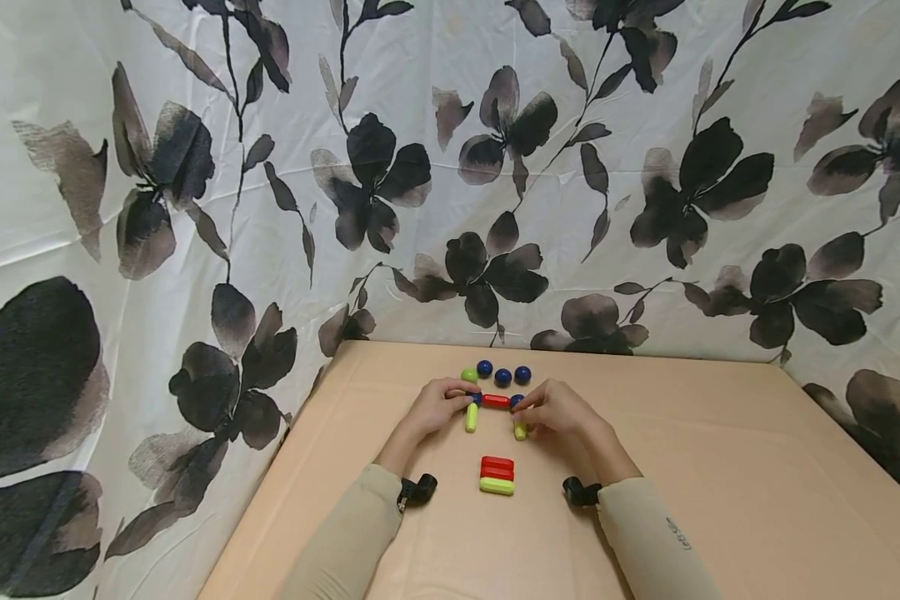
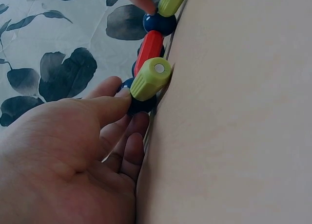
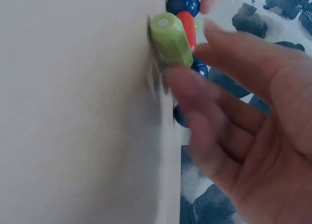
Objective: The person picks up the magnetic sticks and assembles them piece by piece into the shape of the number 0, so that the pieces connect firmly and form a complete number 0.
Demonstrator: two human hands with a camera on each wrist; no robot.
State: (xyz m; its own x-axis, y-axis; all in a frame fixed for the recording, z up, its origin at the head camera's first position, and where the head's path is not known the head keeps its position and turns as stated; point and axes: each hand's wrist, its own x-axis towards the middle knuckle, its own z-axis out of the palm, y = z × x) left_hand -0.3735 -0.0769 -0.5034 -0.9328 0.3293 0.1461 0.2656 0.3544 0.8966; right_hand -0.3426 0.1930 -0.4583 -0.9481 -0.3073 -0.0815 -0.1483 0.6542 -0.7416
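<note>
In the head view, a red rod [image 1: 496,402] lies between two blue balls, with a yellow-green rod [image 1: 471,418] pointing toward me from the left ball and another yellow-green rod [image 1: 521,431] from the right one. My left hand [image 1: 442,406] pinches the left blue ball [image 2: 142,105] between thumb and fingers, beside the rod's end. At the other end, my right hand [image 1: 562,410] has thumb and fingers about the right blue ball [image 3: 200,68]. Its fingers look blurred in the right wrist view and partly cover that ball. A round silvery disc shows on the rod's near end.
Behind the joined pieces are a light green ball [image 1: 469,376] and three loose blue balls [image 1: 502,377]. Nearer to me, two red rods [image 1: 497,467] lie side by side with a yellow-green rod [image 1: 497,486]. A floral cloth [image 1: 435,192] hangs beyond the tan table [image 1: 720,467].
</note>
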